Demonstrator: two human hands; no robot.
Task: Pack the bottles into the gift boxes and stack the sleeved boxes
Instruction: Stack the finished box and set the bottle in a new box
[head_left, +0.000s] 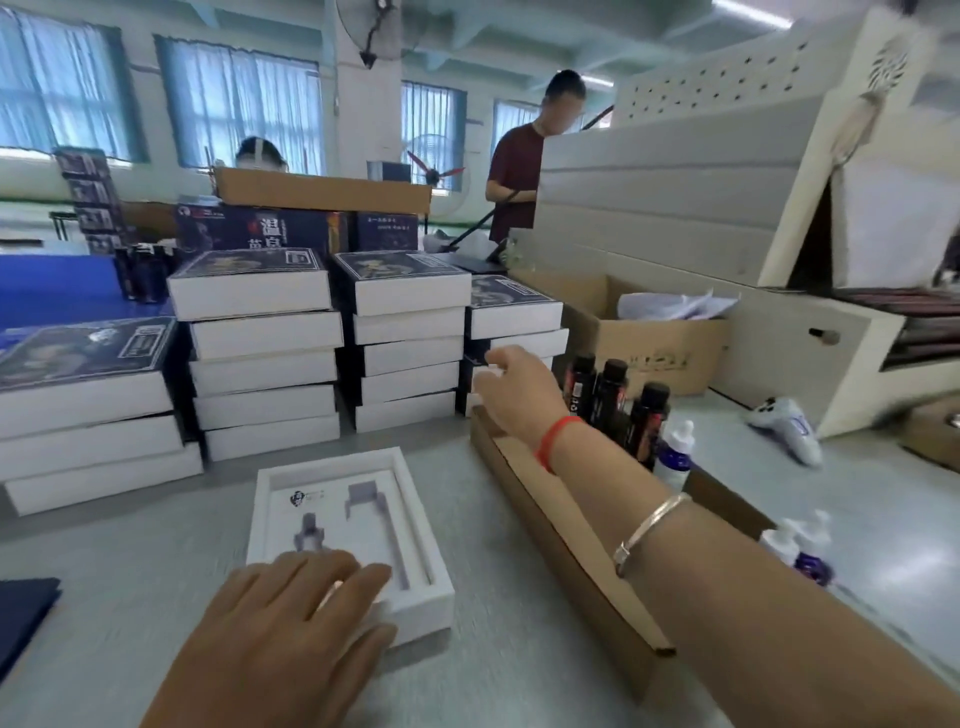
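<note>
An open white gift box with two shaped slots lies on the grey table before me, both slots empty. My left hand rests flat on its near edge, fingers straight. My right hand is stretched forward over a long cardboard tray, fingers loosely curved, holding nothing, just left of three dark bottles standing in that tray. Small white dropper bottles stand beside them. Stacks of sleeved boxes with dark printed tops rise behind the gift box.
More sleeved stacks stand at left and centre. An open cardboard carton and a large cream machine fill the right. A white handheld device lies on the table. Two people work at the back.
</note>
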